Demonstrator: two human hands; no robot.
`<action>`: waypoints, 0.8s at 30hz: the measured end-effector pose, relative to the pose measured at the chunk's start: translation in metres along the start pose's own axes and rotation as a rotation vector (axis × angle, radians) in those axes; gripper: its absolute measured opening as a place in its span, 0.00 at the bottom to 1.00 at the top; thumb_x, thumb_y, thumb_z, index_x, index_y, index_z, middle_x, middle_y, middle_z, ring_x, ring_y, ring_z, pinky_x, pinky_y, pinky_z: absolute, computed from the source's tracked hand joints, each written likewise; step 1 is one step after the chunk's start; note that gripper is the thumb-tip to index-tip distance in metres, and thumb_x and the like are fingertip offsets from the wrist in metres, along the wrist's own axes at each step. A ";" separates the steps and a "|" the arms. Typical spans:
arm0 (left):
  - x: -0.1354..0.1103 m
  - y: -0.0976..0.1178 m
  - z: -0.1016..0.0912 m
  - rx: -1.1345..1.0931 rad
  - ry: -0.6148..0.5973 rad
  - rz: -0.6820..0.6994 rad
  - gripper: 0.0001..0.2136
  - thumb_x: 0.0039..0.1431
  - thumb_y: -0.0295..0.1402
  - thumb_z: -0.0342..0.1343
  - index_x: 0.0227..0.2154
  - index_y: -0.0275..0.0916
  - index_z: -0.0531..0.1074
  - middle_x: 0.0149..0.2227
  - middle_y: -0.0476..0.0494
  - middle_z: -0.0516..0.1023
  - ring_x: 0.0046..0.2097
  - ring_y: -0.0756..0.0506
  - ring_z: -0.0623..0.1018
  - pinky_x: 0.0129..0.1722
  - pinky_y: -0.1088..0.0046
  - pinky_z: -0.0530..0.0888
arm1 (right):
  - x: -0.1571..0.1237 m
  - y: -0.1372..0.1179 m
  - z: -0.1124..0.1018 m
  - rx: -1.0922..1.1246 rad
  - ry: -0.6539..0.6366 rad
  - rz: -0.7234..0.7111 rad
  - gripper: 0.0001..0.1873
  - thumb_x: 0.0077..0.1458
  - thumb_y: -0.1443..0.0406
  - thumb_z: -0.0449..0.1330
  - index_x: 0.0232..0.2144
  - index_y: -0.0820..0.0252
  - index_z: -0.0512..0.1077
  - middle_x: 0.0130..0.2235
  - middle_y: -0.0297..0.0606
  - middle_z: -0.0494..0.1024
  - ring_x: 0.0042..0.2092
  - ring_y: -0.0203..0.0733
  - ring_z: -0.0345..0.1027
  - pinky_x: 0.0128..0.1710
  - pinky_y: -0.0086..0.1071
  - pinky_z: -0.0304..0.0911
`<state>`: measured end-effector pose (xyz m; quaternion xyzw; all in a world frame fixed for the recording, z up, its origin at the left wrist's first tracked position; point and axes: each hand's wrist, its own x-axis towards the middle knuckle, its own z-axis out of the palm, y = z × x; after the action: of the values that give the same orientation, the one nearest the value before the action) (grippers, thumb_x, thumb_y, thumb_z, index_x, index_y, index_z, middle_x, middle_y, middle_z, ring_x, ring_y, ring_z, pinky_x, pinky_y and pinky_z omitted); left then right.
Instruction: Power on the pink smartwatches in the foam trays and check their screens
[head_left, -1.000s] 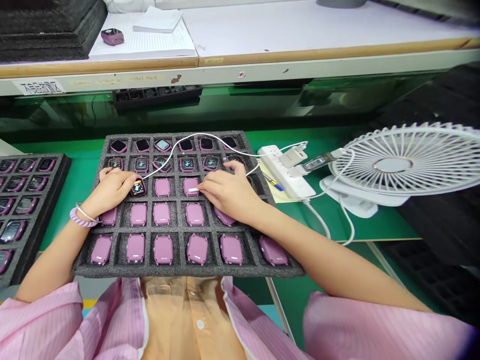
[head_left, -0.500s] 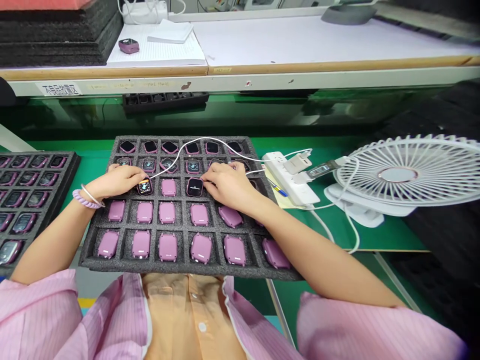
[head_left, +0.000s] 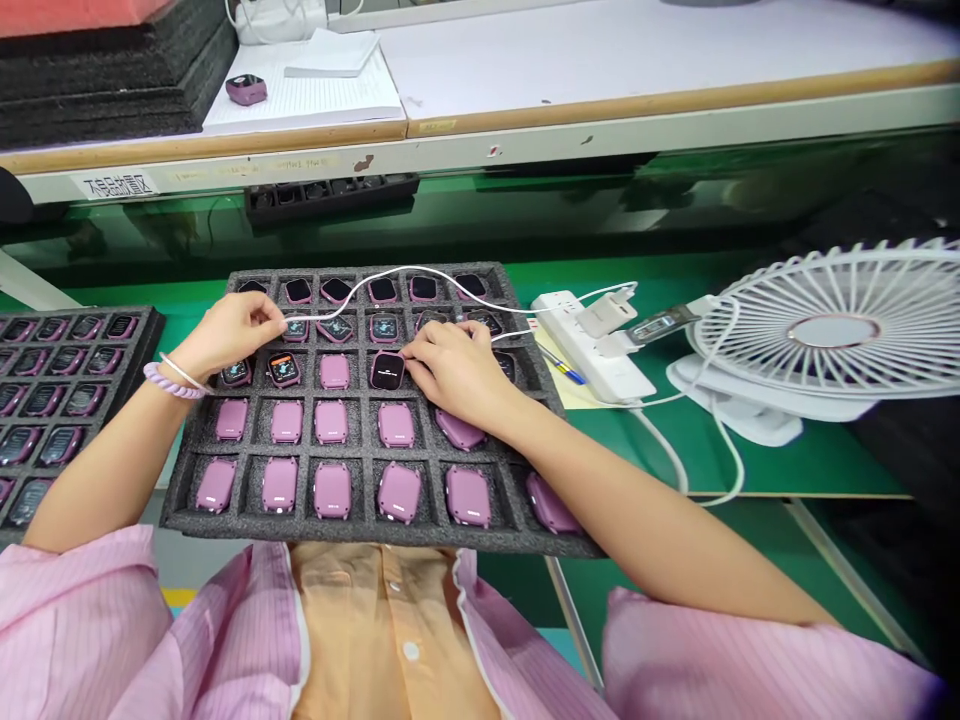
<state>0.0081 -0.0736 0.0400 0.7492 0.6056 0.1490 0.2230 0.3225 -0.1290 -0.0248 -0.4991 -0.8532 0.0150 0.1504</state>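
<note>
White cable [head_left: 406, 267] pinched at left hand's [head_left: 234, 333] fingertips

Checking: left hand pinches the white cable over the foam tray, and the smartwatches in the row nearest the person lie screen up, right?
Not quite: the head view shows the smartwatches in the row nearest the person lying purple back up, not screen up. The left hand does pinch the white cable over the foam tray.
</note>
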 end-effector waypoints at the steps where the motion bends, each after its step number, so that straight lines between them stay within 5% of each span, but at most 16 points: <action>1: 0.003 0.005 0.004 -0.006 0.053 -0.005 0.11 0.59 0.43 0.56 0.33 0.40 0.74 0.36 0.40 0.84 0.39 0.39 0.81 0.41 0.64 0.75 | 0.000 -0.001 0.000 -0.001 -0.005 0.007 0.14 0.70 0.68 0.55 0.43 0.58 0.82 0.43 0.46 0.78 0.47 0.54 0.69 0.54 0.49 0.51; 8: 0.021 0.049 0.029 0.227 0.012 0.035 0.07 0.67 0.36 0.51 0.40 0.40 0.72 0.40 0.39 0.83 0.48 0.32 0.81 0.59 0.46 0.70 | 0.000 -0.003 -0.003 0.018 -0.012 0.037 0.14 0.71 0.68 0.56 0.44 0.58 0.83 0.43 0.45 0.79 0.47 0.54 0.70 0.57 0.50 0.49; 12: 0.016 0.063 0.033 0.241 -0.058 0.058 0.08 0.71 0.35 0.48 0.43 0.40 0.71 0.40 0.40 0.82 0.48 0.33 0.81 0.61 0.44 0.68 | -0.001 -0.001 -0.003 0.039 0.006 0.024 0.14 0.72 0.67 0.55 0.43 0.57 0.83 0.43 0.45 0.79 0.47 0.53 0.70 0.58 0.50 0.48; 18: 0.005 0.063 0.034 0.370 -0.018 0.074 0.11 0.72 0.35 0.46 0.47 0.38 0.70 0.47 0.31 0.80 0.57 0.27 0.74 0.61 0.41 0.67 | -0.001 0.000 -0.001 0.040 0.031 0.012 0.15 0.72 0.67 0.54 0.42 0.57 0.83 0.42 0.45 0.79 0.46 0.54 0.70 0.58 0.51 0.49; 24: 0.018 0.059 0.043 0.197 -0.046 0.073 0.09 0.72 0.34 0.46 0.44 0.40 0.70 0.48 0.38 0.81 0.54 0.33 0.78 0.62 0.48 0.67 | -0.001 0.000 -0.003 0.072 0.020 0.026 0.14 0.71 0.67 0.55 0.42 0.57 0.83 0.43 0.46 0.80 0.47 0.55 0.70 0.58 0.52 0.48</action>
<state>0.0825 -0.0726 0.0330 0.7923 0.5843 0.0795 0.1566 0.3233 -0.1305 -0.0225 -0.5044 -0.8441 0.0427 0.1768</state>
